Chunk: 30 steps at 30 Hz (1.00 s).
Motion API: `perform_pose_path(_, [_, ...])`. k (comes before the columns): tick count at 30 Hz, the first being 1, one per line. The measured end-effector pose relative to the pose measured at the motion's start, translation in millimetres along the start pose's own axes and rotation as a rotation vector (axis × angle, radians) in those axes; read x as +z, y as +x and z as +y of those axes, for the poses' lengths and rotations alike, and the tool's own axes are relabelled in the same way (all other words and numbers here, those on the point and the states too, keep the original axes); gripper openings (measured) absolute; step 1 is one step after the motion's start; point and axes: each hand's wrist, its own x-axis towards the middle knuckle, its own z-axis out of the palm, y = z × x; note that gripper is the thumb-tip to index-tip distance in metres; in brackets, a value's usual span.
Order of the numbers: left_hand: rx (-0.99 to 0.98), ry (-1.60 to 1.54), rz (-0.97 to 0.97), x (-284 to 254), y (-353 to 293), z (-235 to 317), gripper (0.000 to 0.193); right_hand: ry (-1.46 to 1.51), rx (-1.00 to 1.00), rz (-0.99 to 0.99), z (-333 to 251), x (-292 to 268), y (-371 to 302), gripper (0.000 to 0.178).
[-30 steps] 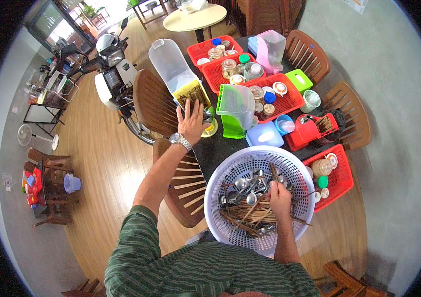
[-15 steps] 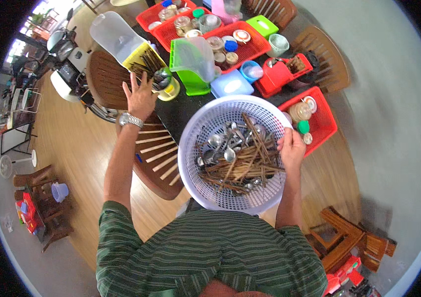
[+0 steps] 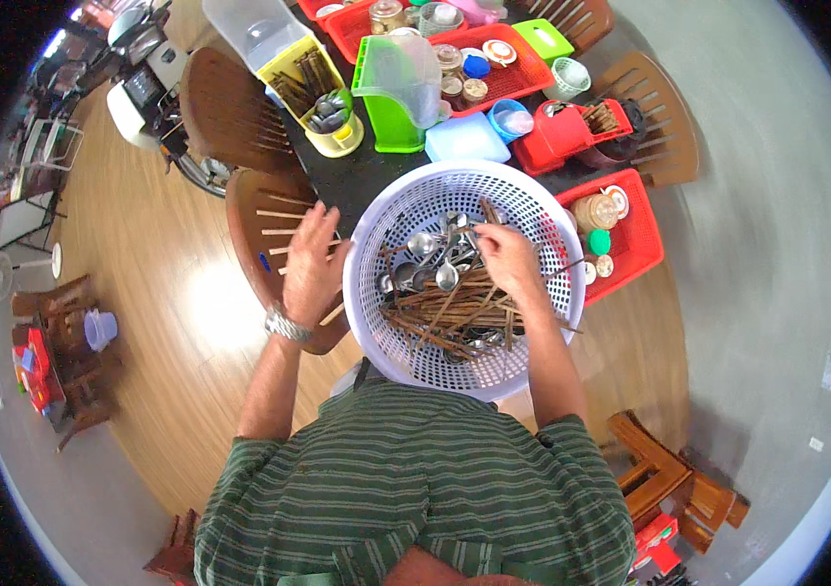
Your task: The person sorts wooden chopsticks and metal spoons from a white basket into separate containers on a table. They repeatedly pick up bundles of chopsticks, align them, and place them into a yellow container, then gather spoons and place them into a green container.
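A large pale lavender plastic basket (image 3: 373, 337) with a perforated wall sits in front of me. Inside it lie a heap of brown chopsticks (image 3: 469, 308) and several metal spoons (image 3: 447, 276). My right hand (image 3: 511, 262) is down in the basket over the pile, fingers curled by the spoon handles; what they grip, if anything, is hidden. Just outside the basket's left rim, my left hand (image 3: 310, 269) hangs with its fingers apart and nothing in it. Beyond it stands a yellow cutlery holder (image 3: 337, 145) with chopsticks and spoons in it.
The dark table (image 3: 347, 186) carries a green holder (image 3: 398, 127), a light-blue box (image 3: 466, 140), a red cutlery box (image 3: 552, 142) and red trays (image 3: 638, 239) with jars. Brown chairs (image 3: 279, 220) stand on the left, others on the right. A wall is at far right.
My left hand has drawn back from the yellow holder to the basket's left side. My right hand has left the basket's rim and moved in over the spoons and chopsticks.
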Motion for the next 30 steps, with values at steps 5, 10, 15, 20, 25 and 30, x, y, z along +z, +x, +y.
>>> perform_pose_path(5, [-0.097,-0.063,-0.133,21,-80,14,0.060,-0.439,-0.301,-0.186,-15,71,29,0.044])
perform_pose_path(10, [-0.168,-0.169,-0.190,32,-127,11,0.060,-0.594,-0.280,-0.362,-21,90,43,0.039])
perform_pose_path(15, [-0.078,-0.147,-0.166,35,-139,7,0.058,0.273,-0.089,-0.113,-39,56,54,0.029])
perform_pose_path(20, [-0.042,-0.093,-0.170,35,-135,9,0.054,-0.228,-0.568,-0.523,-37,56,56,0.018])
perform_pose_path(25, [-0.038,-0.046,-0.207,32,-134,10,0.053,-0.528,-0.539,-0.820,-18,86,31,0.043])
perform_pose_path(30, [-0.066,-0.029,-0.239,35,-136,8,0.053,-0.702,-0.440,-0.786,-11,98,18,0.047])
